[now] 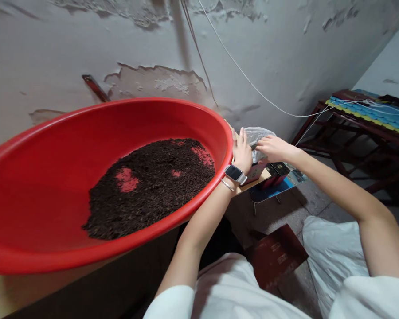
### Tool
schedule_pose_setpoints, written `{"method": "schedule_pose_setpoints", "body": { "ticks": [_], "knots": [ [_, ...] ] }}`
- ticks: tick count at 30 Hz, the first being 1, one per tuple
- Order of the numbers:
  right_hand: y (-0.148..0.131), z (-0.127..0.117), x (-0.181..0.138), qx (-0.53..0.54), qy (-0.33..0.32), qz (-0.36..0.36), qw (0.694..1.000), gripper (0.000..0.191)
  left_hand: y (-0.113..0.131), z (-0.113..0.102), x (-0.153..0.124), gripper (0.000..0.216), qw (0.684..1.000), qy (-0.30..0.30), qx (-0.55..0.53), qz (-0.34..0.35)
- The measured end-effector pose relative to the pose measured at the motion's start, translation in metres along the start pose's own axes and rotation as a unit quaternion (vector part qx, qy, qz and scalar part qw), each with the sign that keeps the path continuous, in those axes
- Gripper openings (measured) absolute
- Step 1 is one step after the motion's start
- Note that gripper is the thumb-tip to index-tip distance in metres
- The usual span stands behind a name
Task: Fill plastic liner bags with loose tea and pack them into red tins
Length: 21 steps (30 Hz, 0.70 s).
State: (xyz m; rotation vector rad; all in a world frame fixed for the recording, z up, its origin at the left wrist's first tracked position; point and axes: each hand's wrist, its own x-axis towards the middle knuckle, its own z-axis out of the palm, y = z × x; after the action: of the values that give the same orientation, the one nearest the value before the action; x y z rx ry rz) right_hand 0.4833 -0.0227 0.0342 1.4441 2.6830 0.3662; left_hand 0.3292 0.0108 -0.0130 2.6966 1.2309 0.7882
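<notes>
A big red plastic basin (36, 186) fills the left of the view, with a heap of dark loose tea leaves (153, 186) in its bottom. Just past its right rim both my hands work at a clear plastic bag (257, 135) that stands in a small box (257, 173). My left hand (242, 153), with a smartwatch and a thin bracelet on the wrist, presses against the bag's left side, fingers together. My right hand (273, 147) pinches the bag's top edge from the right.
A peeling plaster wall (186, 48) rises behind, with a white cord (252, 84) running across it. A dark wooden bench (362, 119) with a blue and yellow mat stands at right. A dark red box (275, 254) lies on the floor by my knees.
</notes>
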Motion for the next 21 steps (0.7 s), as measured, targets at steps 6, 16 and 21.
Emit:
{"method": "schedule_pose_setpoints", "body": {
  "ticks": [6, 16, 21],
  "knots": [
    [0.033, 0.002, -0.003, 0.006, -0.019, 0.082, 0.996, 0.020, -0.009, -0.023, 0.009, 0.033, 0.999, 0.011, 0.020, 0.038],
    [0.009, -0.005, -0.019, 0.181, -0.007, 0.031, 0.983, 0.025, 0.023, -0.021, -0.014, 0.030, 0.992, -0.110, 0.030, -0.052],
    [0.027, 0.022, -0.023, 0.170, 0.034, 0.109, 0.979, 0.040, 0.020, -0.003, -0.033, 0.067, 0.994, -0.057, 0.051, -0.076]
  ]
}}
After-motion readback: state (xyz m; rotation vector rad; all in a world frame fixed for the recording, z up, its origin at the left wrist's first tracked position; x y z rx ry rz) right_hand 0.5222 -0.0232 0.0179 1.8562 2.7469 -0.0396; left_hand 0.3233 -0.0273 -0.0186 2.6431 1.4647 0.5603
